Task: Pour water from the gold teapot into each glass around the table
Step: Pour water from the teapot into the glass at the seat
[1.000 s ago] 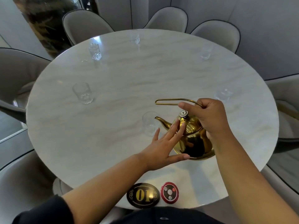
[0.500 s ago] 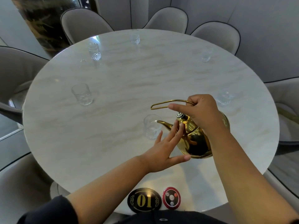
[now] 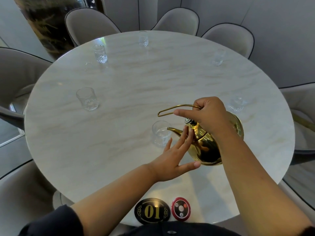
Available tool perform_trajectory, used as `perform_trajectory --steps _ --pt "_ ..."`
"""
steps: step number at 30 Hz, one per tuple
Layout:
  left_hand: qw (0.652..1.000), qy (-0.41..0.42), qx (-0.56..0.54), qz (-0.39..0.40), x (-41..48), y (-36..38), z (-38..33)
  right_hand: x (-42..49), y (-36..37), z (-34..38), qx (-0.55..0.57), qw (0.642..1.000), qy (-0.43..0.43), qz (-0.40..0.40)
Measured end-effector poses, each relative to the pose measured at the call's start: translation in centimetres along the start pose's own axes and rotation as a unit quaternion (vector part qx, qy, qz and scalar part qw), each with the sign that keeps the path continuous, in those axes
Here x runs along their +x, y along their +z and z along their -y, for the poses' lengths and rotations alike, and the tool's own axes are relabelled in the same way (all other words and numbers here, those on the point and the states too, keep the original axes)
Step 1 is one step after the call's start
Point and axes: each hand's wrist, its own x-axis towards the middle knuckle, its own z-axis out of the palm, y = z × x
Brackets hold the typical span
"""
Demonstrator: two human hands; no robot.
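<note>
The gold teapot hangs tilted to the left over the round marble table. My right hand grips its wire handle from above. My left hand is flat, with straight fingertips pressing on the lid. The spout tip sits over the rim of the nearest glass, which holds a little water. Other clear glasses stand around the table: one at the left, one at the far left, one at the far middle, one at the far right and one at the right.
A black oval plaque marked 01 and a round red call button lie at the near table edge. Grey upholstered chairs ring the table. A dark marbled column rises at the back left.
The teapot has been lifted off the table and tipped further left, bringing its spout over the near glass. My left fingertips stayed on the lid.
</note>
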Motion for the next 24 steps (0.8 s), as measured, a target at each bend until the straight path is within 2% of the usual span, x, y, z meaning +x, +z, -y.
perform_trajectory --steps 24 --pt "1.0 -0.004 -0.02 -0.004 0.02 0.26 -0.31 0.32 -0.16 0.32 -0.02 1.0 -0.006 0.023"
